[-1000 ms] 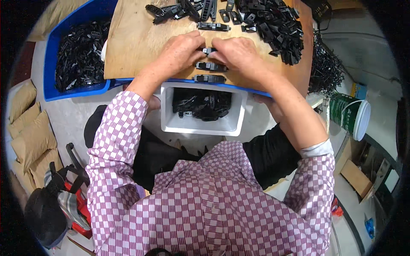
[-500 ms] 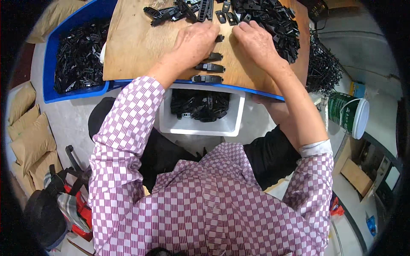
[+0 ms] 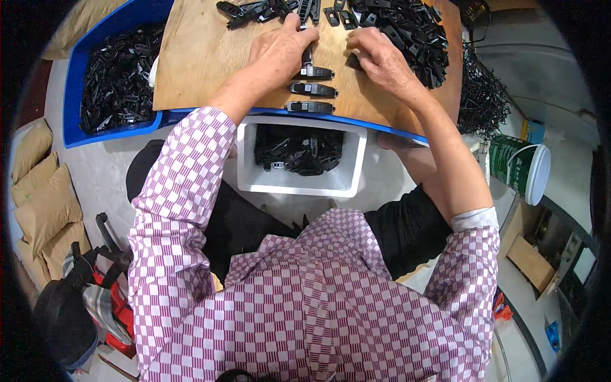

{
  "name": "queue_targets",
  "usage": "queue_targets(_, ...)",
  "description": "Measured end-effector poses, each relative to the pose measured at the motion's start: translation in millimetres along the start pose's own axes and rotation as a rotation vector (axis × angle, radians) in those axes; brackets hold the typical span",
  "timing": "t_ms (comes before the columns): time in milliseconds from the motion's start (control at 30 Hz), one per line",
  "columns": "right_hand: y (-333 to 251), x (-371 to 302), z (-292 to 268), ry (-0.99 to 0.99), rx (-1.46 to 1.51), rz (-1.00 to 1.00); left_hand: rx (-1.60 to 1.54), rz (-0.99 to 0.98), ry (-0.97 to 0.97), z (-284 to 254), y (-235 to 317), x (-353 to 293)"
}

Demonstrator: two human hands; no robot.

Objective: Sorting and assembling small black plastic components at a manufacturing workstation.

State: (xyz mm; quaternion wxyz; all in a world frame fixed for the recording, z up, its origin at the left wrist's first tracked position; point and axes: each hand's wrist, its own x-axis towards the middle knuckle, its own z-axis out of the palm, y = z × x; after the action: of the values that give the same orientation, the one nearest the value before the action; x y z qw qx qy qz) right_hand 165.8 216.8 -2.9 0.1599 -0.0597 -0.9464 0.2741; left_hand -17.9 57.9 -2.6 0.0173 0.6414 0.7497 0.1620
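My left hand (image 3: 277,54) is over the middle of the wooden board (image 3: 203,70), its thumb and fingers closed on a narrow black plastic part (image 3: 308,56). My right hand (image 3: 387,67) is just to the right, fingers curled. A small black plastic piece (image 3: 354,62) shows at its fingertips. Below my left hand, several black clip-like parts, such as the middle one (image 3: 314,90), lie crosswise in a column toward the near edge. A heap of small black pieces (image 3: 414,41) lies beyond my right hand. Long slotted black parts (image 3: 245,14) lie at the far left.
Left of the board is a blue bin (image 3: 71,105) full of black parts. A white box (image 3: 299,184) with more parts stands below the near edge. Thin black pieces (image 3: 480,95) are heaped at the right, near a green bucket (image 3: 512,165). Brown packages (image 3: 54,197) are stacked at left.
My left hand has moved left and a little nearer, off the column of parts. My right hand has drawn slightly nearer, and a small black piece now shows at its fingers.
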Motion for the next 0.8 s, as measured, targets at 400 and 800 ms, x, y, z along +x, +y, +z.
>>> queue_targets(400,-16,-9,-1,-0.054,-0.326,0.119,-0.097,-0.011,0.045,-3,-3,1)
queue_targets(800,-51,13,-4,-0.242,-0.270,0.138,-0.230,0.024,-0.058,-10,-6,-6)
